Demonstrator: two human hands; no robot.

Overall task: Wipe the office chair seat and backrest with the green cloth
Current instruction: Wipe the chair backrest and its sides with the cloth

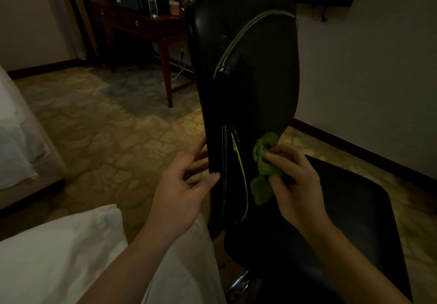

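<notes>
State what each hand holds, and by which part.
The right hand grips the bunched green cloth around its middle, against the lower backrest. The left hand pinches the backrest's side edge, thumb in front, fingers behind.

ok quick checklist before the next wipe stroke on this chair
1. green cloth held in right hand: ok, bunched in the fingers.
2. Cloth touching backrest: ok, low on its right side.
3. left hand steadying backrest: ok, thumb in front, fingers behind its edge.
4. Upper backrest wiped: cannot tell.
5. seat wiped: cannot tell, too dark.
</notes>
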